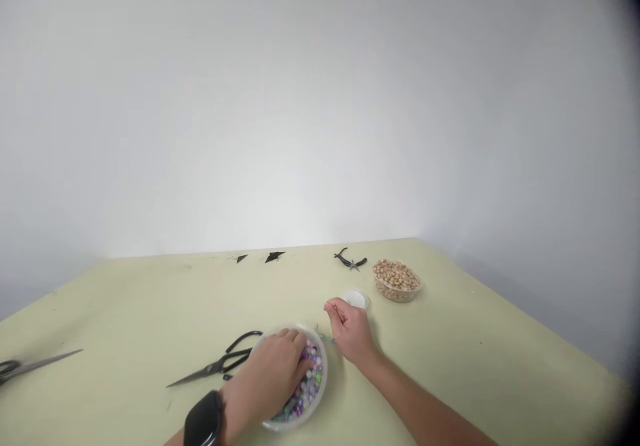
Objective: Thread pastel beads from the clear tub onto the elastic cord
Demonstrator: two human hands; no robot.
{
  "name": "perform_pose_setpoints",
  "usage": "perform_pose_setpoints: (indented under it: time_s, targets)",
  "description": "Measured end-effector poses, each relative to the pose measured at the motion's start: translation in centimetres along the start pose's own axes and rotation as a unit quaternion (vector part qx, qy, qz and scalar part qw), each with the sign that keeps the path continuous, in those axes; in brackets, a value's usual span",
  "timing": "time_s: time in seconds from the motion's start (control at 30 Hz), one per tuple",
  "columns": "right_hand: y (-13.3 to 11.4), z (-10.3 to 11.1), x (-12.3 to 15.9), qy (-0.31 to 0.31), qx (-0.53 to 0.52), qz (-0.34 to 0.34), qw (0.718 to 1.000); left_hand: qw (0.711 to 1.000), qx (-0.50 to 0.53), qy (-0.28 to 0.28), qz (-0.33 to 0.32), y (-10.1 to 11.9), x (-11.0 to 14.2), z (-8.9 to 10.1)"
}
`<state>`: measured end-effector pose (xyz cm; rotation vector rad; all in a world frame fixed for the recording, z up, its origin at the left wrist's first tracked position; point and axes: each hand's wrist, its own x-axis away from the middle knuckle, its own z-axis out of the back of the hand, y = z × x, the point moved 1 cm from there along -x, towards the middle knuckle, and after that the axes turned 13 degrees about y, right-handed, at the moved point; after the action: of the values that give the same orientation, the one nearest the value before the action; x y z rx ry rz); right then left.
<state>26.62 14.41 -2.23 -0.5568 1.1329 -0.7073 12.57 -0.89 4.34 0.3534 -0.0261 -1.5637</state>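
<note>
My left hand (273,373), with a black watch on its wrist, reaches into a clear round tub (320,393) of purple, green and pink beads; its fingers curl down among the beads and what they grip is hidden. My right hand (350,329) rests on the table just right of the tub, fingertips pinched together on something very small and thin, perhaps a thread. A small white round lid (355,298) lies just beyond the right hand.
Black-handled scissors (220,363) lie left of the tub. A second pair of scissors (30,366) lies at the far left edge. Black pliers (350,260) and a tub of tan wooden beads (397,279) sit further back right. Two small black scraps (274,256) lie near the wall.
</note>
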Motion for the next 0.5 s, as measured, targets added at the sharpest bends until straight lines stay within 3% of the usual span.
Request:
perform_pose_setpoints:
  time_s: [0.33,0.47,0.5]
  targets:
    - [0.1,-0.9,0.4,-0.021,-0.068,-0.105,0.992,0.996,-0.001,-0.080,0.050,0.5,-5.0,0.7]
    - [1.6,-1.7,1.2,-0.035,-0.093,-0.138,0.985,0.986,-0.016,-0.163,0.037,-1.1,-6.4,-2.0]
    - [2.0,-1.9,1.4,-0.038,-0.093,-0.151,0.983,0.988,-0.028,-0.152,0.022,-1.7,-6.6,-3.2]
